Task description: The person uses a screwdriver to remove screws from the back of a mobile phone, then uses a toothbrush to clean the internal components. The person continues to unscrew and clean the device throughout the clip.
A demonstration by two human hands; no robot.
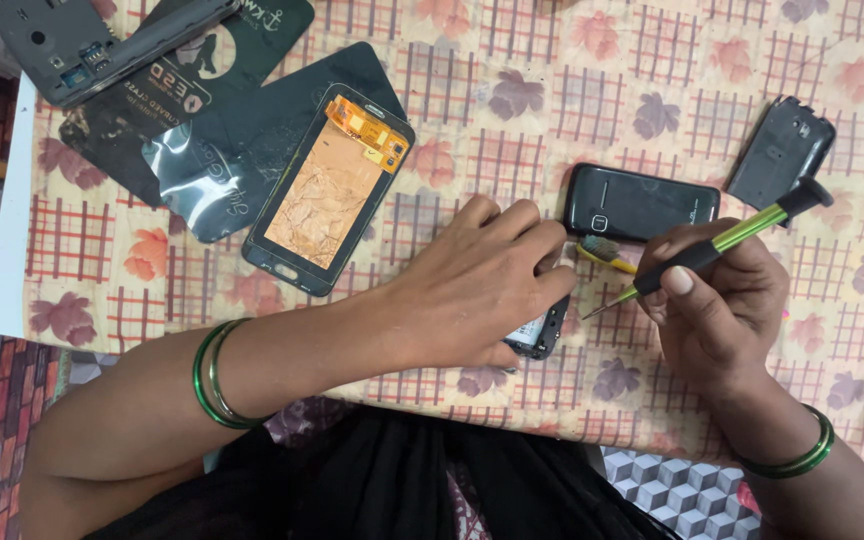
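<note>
Lying across the left of the worktop (652, 90), which wears a flowered cloth, are the spare parts, put out of the way of the hands. At the top left is one grey phone frame (82, 45), tipped over the edge. Under it lie two dark packets (177, 95), flat and overlapping. On them rests one phone screen (330, 188), turned back side up so its orange and gold inside shows.

In the middle, the left hand (477, 280) lies palm down, fingers bent, pressing on a small phone (542, 330). Only one corner of that phone peeks out, near the front edge of the worktop. The hand looks like it is pinning the phone flat so it does not slide.

Just past it lies one yellow brush (604, 252), touching one black phone (642, 203) that lies face up.

The right hand (717, 300) is closed around one green and black screwdriver (722, 245), held like a pencil, its thin tip aimed at the small phone, just beside it.

At the far right lies one black back cover (782, 150), apart from the rest. Each wrist wears green bangles (214, 375).
</note>
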